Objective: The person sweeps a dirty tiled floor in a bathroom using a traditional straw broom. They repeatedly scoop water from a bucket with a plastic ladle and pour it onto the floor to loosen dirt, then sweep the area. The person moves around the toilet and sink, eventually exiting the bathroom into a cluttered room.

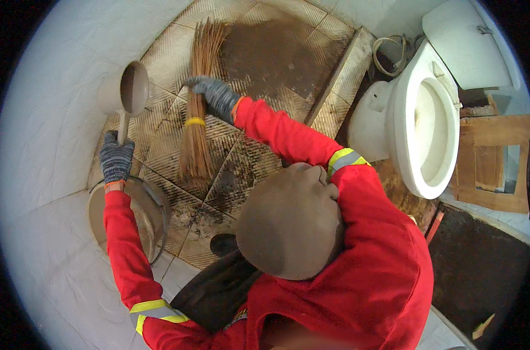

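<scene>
My left hand, in a grey knit glove, is closed round the handle of a beige dipper. The dipper is raised and tilted, its round mouth facing right. Below my left forearm stands a bucket with a thin curved handle; my sleeve covers part of it. In a matching glove, my right hand reaches across and grips a stick broom, a bundle of thin brown sticks tied with a yellow band. The broom lies along the dirty ribbed floor tiles, with sticks fanning out at both ends.
Dark wet muck spreads over the far tiles, beside a raised ledge. A white toilet stands at the right, near a coiled hose. Wooden boards lie beyond it. A pale wall curves round the left.
</scene>
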Available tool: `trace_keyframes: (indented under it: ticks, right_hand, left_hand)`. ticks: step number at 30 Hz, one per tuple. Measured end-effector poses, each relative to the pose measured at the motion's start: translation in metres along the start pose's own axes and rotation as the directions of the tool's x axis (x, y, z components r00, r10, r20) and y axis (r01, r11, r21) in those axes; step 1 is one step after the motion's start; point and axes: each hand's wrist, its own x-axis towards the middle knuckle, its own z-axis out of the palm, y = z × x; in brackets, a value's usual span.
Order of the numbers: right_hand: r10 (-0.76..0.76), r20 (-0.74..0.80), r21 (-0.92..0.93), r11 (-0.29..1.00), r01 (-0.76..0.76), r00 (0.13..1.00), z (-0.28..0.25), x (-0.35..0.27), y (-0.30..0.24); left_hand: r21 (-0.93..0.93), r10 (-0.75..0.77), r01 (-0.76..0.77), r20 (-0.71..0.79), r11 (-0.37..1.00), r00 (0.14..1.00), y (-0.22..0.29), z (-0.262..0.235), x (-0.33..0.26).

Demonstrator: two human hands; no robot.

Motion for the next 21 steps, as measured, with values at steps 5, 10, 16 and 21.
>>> trace_keyframes:
  ticks: [5, 10, 16, 21]
  right_hand:
    - [-0.154, 0.197, -0.268, 0.941, 0.204, 0.968, 0.036, -0.010, -0.085]
    - [-0.687, 0.429, -0.875, -0.155, 0.459, 0.586, -0.012, 0.047, -0.112]
    - [-0.659, 0.501, -0.741, -0.661, -0.115, 0.561, 0.021, -0.013, -0.236]
    - [-0.974, 0.122, -0.985, -0.095, 0.143, 0.192, -0.047, -0.091, -0.322]
  left_hand:
    - [-0.018, 0.021, -0.024, -0.147, 1.000, 0.989, -0.027, -0.010, -0.002]
    - [-0.032, -0.004, -0.002, -0.196, 0.999, 0.981, -0.031, -0.010, 0.000]
    - [-0.036, -0.081, 0.075, -0.205, 0.997, 0.976, -0.053, -0.030, -0.003]
    - [-0.133, -0.063, 0.036, -0.206, 0.991, 0.976, -0.049, 0.000, 0.019]
